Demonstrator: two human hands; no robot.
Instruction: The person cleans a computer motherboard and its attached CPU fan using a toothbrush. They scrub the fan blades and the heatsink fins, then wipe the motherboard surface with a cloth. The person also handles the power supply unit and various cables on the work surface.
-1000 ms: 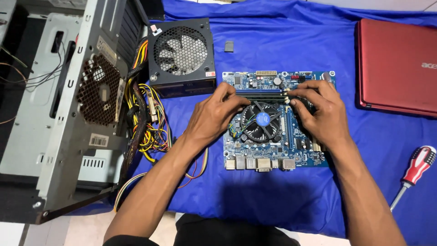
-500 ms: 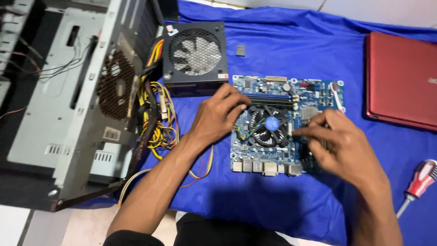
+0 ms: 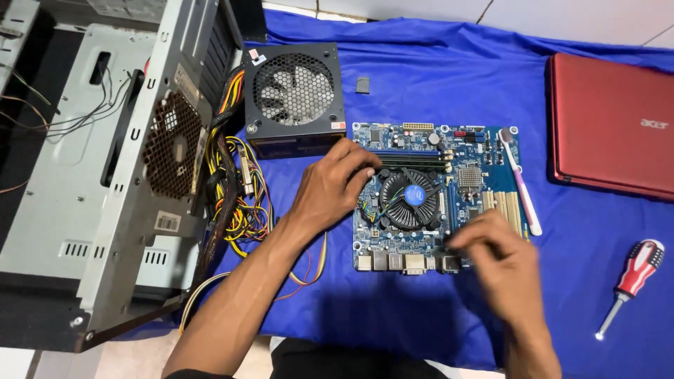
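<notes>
Blue, densely studded motherboard (image 3: pixel 435 196) lies flat on crumpled blue cloth (image 3: pixel 435 77), round black finned cooler fan (image 3: pixel 409 198) at its middle. Since a second ago the right hand (image 3: pixel 495 263) has withdrawn to the board's near edge, fingers bunched, blurred; left hand (image 3: pixel 333 186) stays curled against the fan's left side, gripping nothing visible.

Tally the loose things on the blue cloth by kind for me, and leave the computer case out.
Circuit board, under the left hand and right hand: 1
Power supply box: 1
Red laptop: 1
Screwdriver: 1
Toothbrush, lying on the board: 1
Small dark chip: 1
Total: 6
</notes>
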